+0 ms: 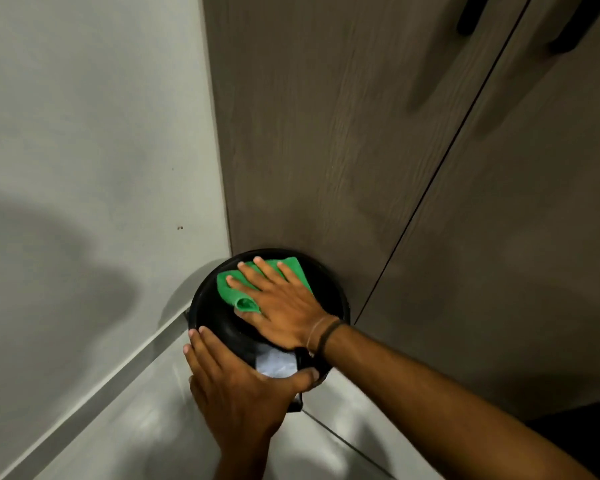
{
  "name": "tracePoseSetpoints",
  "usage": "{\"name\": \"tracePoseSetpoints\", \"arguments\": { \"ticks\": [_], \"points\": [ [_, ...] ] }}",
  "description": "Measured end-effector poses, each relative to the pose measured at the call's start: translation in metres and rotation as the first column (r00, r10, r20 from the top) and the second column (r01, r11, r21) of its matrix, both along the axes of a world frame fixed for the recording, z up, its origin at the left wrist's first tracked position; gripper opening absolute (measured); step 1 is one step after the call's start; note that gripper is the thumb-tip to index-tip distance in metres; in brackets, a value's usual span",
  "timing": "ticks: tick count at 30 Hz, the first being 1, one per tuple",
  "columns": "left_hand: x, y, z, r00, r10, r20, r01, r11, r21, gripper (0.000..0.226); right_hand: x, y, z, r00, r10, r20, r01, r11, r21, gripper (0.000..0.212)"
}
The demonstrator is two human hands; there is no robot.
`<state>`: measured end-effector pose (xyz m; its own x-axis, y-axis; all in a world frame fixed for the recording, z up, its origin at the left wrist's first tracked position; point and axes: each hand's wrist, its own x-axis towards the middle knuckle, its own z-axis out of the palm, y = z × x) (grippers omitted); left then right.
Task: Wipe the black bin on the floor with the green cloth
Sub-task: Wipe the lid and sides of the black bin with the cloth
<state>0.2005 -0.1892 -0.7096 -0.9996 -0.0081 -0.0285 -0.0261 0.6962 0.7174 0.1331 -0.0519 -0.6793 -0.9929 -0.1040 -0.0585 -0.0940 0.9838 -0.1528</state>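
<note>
- Bin point(219, 327) sat on the floor point(146, 427) in the corner, between wall point(84, 133) and cabinet point(326, 133).
- Right hand point(284, 303) lay flat on the lid, palm down, fingers spread wide, pressing the cloth point(229, 289) under them; nothing gripped.
- Right forearm ran in from lower right, bands point(323, 336) at the wrist.
- Left hand point(236, 386) wrapped the near rim, thumb hooked over the front edge, fingers along the left side.
- White liner point(278, 363) showed between the hands.

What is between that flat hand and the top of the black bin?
The green cloth lies there, in the head view: the right hand presses it flat onto the black bin, while the left hand grips the bin's near side.
</note>
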Motion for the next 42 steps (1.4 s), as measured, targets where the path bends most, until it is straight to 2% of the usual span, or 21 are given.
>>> {"name": "tracePoseSetpoints", "arguments": {
  "ticks": [5, 6, 9, 10, 14, 16, 19, 23, 27, 29, 31, 33, 35, 36, 37, 38, 39, 40, 41, 42],
  "points": [
    [0.001, 0.002, 0.005, 1.0, 0.005, 0.014, -0.006, 1.0, 0.006, 0.182, 0.023, 0.031, 0.002, 0.993, -0.117, 0.003, 0.117, 0.993, 0.021, 0.065],
    [0.002, 0.002, 0.007, 1.0, 0.008, 0.012, -0.008, 1.0, 0.013, 0.176, 0.039, 0.027, -0.002, 0.993, -0.119, -0.012, 0.12, 0.992, 0.03, 0.066],
    [0.003, 0.0, 0.001, 0.996, 0.045, -0.072, -0.046, 0.999, -0.005, 0.136, 0.07, -0.008, -0.014, 0.999, 0.004, -0.037, -0.004, 1.0, 0.0, 0.07],
    [0.002, -0.002, -0.002, 0.997, 0.026, -0.075, -0.026, 1.0, -0.002, 0.135, 0.066, -0.021, -0.017, 0.998, 0.055, -0.031, -0.056, 0.997, -0.046, 0.068],
    [-0.001, -0.003, 0.001, 0.999, -0.011, 0.03, 0.01, 0.999, 0.035, 0.163, 0.002, -0.041, -0.008, 0.994, 0.11, -0.025, -0.111, 0.99, -0.085, 0.059],
    [-0.002, 0.0, 0.007, 0.998, 0.018, 0.056, -0.022, 0.996, 0.087, 0.177, -0.033, -0.033, -0.001, 0.998, 0.065, -0.008, -0.065, 0.996, -0.06, 0.06],
    [-0.002, 0.002, 0.006, 0.996, 0.011, 0.085, -0.018, 0.997, 0.078, 0.188, -0.062, 0.003, 0.005, 0.997, -0.074, 0.015, 0.075, 0.994, -0.085, 0.062],
    [-0.004, -0.001, -0.002, 0.995, -0.017, 0.096, 0.01, 0.997, 0.072, 0.188, -0.033, 0.057, 0.002, 0.96, -0.28, 0.026, 0.279, 0.934, -0.223, 0.062],
    [-0.005, 0.003, -0.006, 0.992, -0.001, 0.126, -0.004, 0.999, 0.038, 0.189, 0.05, 0.056, -0.014, 0.943, -0.329, -0.042, 0.297, 0.895, -0.332, 0.055],
    [-0.007, 0.006, -0.005, 0.992, 0.02, 0.124, -0.022, 1.0, 0.016, 0.188, 0.086, 0.038, -0.018, 0.943, -0.332, -0.022, 0.298, 0.87, -0.393, 0.053],
    [-0.006, 0.01, -0.002, 0.991, 0.045, 0.128, -0.046, 0.999, 0.003, 0.177, 0.106, 0.016, -0.015, 0.946, -0.323, 0.031, 0.307, 0.86, -0.408, 0.051],
    [-0.007, 0.013, 0.0, 0.99, 0.054, 0.127, -0.049, 0.998, -0.039, 0.15, 0.11, -0.004, -0.002, 0.947, -0.302, 0.111, 0.318, 0.828, -0.461, 0.048],
    [-0.004, 0.013, 0.006, 0.993, 0.05, 0.111, -0.039, 0.994, -0.097, 0.12, 0.105, -0.019, 0.017, 0.942, -0.263, 0.207, 0.335, 0.718, -0.61, 0.046],
    [-0.001, 0.012, 0.007, 0.993, 0.035, 0.111, -0.021, 0.992, -0.124, 0.11, 0.101, -0.029, 0.028, 0.924, -0.245, 0.295, 0.383, 0.606, -0.697, 0.043],
    [-0.001, 0.01, 0.01, 0.991, -0.001, 0.132, 0.022, 0.987, -0.157, 0.103, 0.095, -0.039, 0.044, 0.886, -0.23, 0.403, 0.464, 0.442, -0.767, 0.039],
    [-0.003, 0.009, 0.011, 0.98, -0.049, 0.191, 0.086, 0.978, -0.19, 0.1, 0.089, -0.046, 0.062, 0.83, -0.205, 0.519, 0.556, 0.22, -0.802, 0.041],
    [-0.004, 0.007, 0.017, 0.958, -0.094, 0.273, 0.166, 0.953, -0.253, 0.102, 0.081, -0.049, 0.077, 0.761, -0.179, 0.624, 0.631, -0.021, -0.776, 0.059],
    [-0.006, 0.003, 0.024, 0.928, -0.121, 0.353, 0.244, 0.911, -0.331, 0.108, 0.075, -0.053, 0.087, 0.706, -0.169, 0.688, 0.657, -0.204, -0.725, 0.085],
    [-0.005, 0.001, 0.026, 0.904, -0.132, 0.406, 0.298, 0.876, -0.379, 0.114, 0.072, -0.055, 0.099, 0.646, -0.161, 0.746, 0.67, -0.35, -0.655, 0.096],
    [-0.009, -0.004, 0.041, 0.896, -0.138, 0.423, 0.308, 0.879, -0.365, 0.12, 0.068, -0.054, 0.123, 0.603, -0.143, 0.785, 0.674, -0.435, -0.597, 0.087]
  ]
}}
